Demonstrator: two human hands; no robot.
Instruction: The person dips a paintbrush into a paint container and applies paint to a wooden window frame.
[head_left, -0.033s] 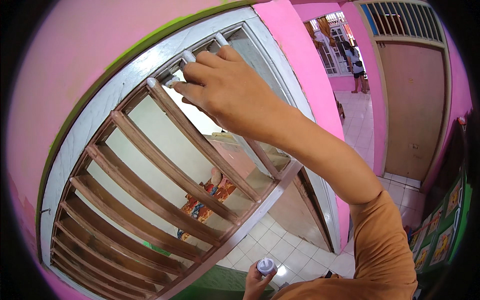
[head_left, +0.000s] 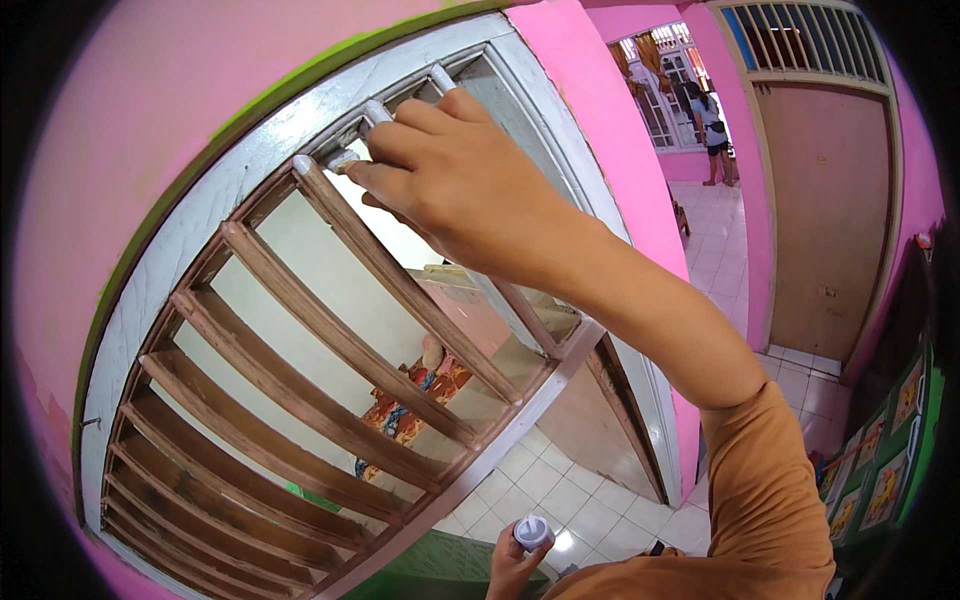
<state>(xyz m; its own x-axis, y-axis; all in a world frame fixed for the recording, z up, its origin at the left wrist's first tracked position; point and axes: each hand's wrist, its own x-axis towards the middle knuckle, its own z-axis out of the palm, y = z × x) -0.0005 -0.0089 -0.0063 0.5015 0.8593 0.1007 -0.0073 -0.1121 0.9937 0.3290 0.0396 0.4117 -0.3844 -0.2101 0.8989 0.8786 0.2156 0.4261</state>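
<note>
High on the slatted vent frame (head_left: 250,165), my right hand (head_left: 450,180) grips a small paintbrush, with most of its handle hidden by my fingers. Its pale, paint-coated bristles (head_left: 343,160) touch the inner upper edge, between the brown wooden slat (head_left: 400,275) and another slat whose top end is painted pale grey. The outer frame wears the same glossy grey-white paint, while most slats are bare brown. Down at the lower edge, my left hand (head_left: 510,567) is closed around a small round paint container (head_left: 533,531), its mouth facing up with pale paint visible.
Pink walls (head_left: 110,170) surround the frame. Behind the slats lies a room with a patterned cloth (head_left: 420,395). A brown door (head_left: 830,210) stands at the right. Farther back, a person (head_left: 712,135) stands near a window. Green boards with pictures (head_left: 885,490) line the lower right.
The brush tip and my right hand have shifted very slightly at the upper edge. My left hand and the container have stayed in place.
</note>
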